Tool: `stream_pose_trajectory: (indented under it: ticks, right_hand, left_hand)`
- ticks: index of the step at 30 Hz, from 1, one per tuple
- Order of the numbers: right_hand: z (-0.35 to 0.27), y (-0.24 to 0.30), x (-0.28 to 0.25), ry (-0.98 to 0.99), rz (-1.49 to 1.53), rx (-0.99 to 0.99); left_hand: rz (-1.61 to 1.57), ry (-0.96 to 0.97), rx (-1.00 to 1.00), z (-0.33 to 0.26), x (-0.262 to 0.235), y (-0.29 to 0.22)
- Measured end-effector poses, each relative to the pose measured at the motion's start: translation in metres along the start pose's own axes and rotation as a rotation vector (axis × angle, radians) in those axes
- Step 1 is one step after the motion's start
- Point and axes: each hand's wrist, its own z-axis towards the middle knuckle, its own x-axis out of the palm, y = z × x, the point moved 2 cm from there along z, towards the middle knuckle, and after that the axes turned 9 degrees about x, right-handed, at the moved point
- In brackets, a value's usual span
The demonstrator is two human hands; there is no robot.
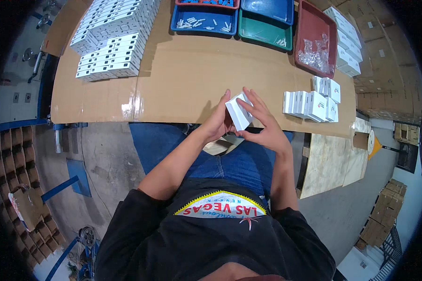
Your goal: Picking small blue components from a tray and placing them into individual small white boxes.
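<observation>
Cardboard-covered table (183, 79) stretches ahead as my left hand (216, 124) and right hand (263, 126) clamp a small white box (239, 111) between them, its long axis tilted far-left to near-right.

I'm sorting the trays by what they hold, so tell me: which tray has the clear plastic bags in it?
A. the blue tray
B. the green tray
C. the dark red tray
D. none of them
C: the clear plastic bags lie heaped in the dark red tray at the right end of the table, while the blue tray holds small white pieces.
</observation>
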Motion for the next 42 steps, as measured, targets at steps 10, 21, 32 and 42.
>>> stream_pose_trajectory:
  ticks: [10,21,32,42]
  right_hand:
    - [0.017,-0.018,0.013,-0.172,-0.018,0.112]
    - [0.030,-0.006,0.034,-0.154,0.050,0.009]
    - [0.036,-0.015,0.037,-0.270,-0.020,-0.092]
    - [0.033,-0.021,0.041,-0.298,0.023,-0.114]
  left_hand:
    - [-0.062,0.007,0.075,-0.003,0.014,-0.007]
    - [-0.140,0.103,0.005,-0.004,-0.006,0.000]
    - [-0.459,0.093,0.118,-0.002,0.006,0.002]
    - [-0.395,0.071,0.106,-0.002,0.007,0.009]
